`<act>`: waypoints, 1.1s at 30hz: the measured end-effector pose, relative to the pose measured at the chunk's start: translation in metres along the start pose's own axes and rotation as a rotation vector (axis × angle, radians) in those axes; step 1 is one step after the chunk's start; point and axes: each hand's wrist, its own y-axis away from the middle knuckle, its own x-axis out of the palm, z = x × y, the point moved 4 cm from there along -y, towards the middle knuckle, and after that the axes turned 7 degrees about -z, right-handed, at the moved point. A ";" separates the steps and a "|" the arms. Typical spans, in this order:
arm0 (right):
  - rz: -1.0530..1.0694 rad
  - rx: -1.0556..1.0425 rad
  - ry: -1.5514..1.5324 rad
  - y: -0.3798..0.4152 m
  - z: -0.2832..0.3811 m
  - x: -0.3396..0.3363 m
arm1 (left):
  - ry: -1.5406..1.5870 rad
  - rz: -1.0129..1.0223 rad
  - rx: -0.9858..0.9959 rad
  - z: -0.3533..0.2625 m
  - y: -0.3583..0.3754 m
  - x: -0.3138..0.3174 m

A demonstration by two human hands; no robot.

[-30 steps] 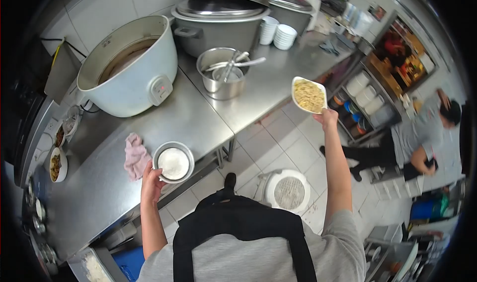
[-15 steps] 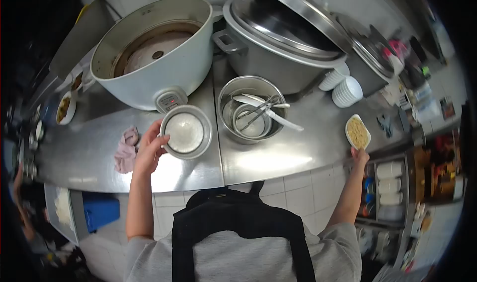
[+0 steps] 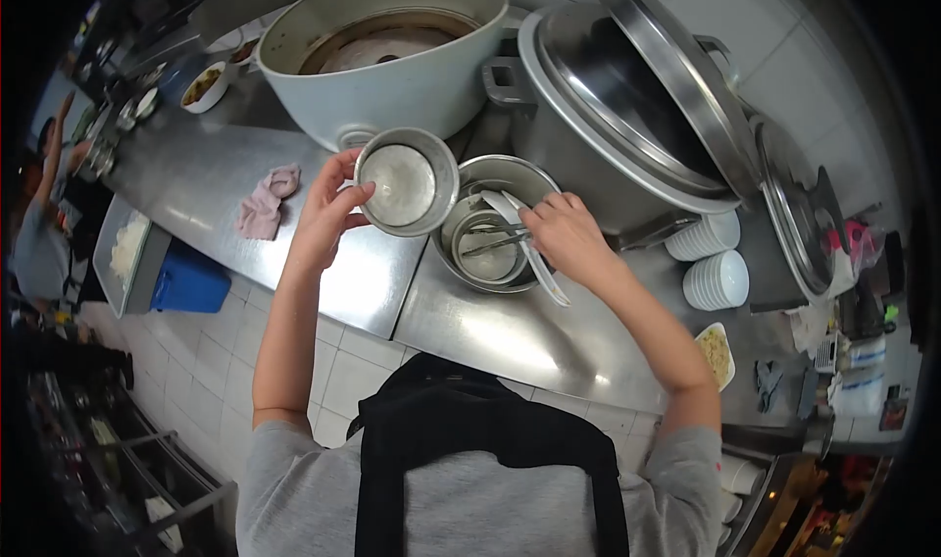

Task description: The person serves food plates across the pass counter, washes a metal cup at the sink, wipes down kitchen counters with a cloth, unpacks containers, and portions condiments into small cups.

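My left hand [image 3: 328,209] grips the rim of a round metal bowl [image 3: 405,184], tilted so that its bare inside faces me, above the steel counter. My right hand [image 3: 569,233] has its fingers closed on the upper end of metal tongs [image 3: 487,247], which stand in a steel pot [image 3: 534,172]. White-handled utensils [image 3: 539,263] lean in the same pot beside the tongs, and a smaller metal container [image 3: 453,231] sits inside it. Under my right forearm is a white dish of pale yellow food [image 3: 717,349], partly hidden.
A large pale rice cooker [image 3: 392,101] without a lid stands behind the bowl. Right of it is a big grey pot [image 3: 588,145] with tilted steel lids. Stacked white bowls [image 3: 716,280] stand at the right. A pink cloth [image 3: 267,204] lies left on the counter; another person [image 3: 44,233] is far left.
My right hand has let go of the dish of yellow food at the right and moved left to the tongs in the pot. The left hand still holds the metal bowl. The view has turned.
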 end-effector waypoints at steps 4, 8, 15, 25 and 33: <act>0.091 -0.201 0.032 -0.023 -0.011 -0.014 | 0.028 -0.052 -0.010 0.004 0.019 -0.015; 0.137 0.036 -0.181 -0.056 -0.023 -0.043 | 0.097 -0.103 -0.031 0.014 0.027 -0.027; 0.077 0.191 -0.260 -0.111 -0.004 0.027 | 0.096 -0.090 -0.037 0.014 0.024 -0.023; -0.008 0.148 -0.103 -0.099 -0.010 -0.026 | -0.252 0.135 0.257 0.018 -0.006 0.042; -0.104 -0.017 0.229 -0.109 -0.008 -0.060 | -1.004 0.274 0.671 0.054 -0.017 0.095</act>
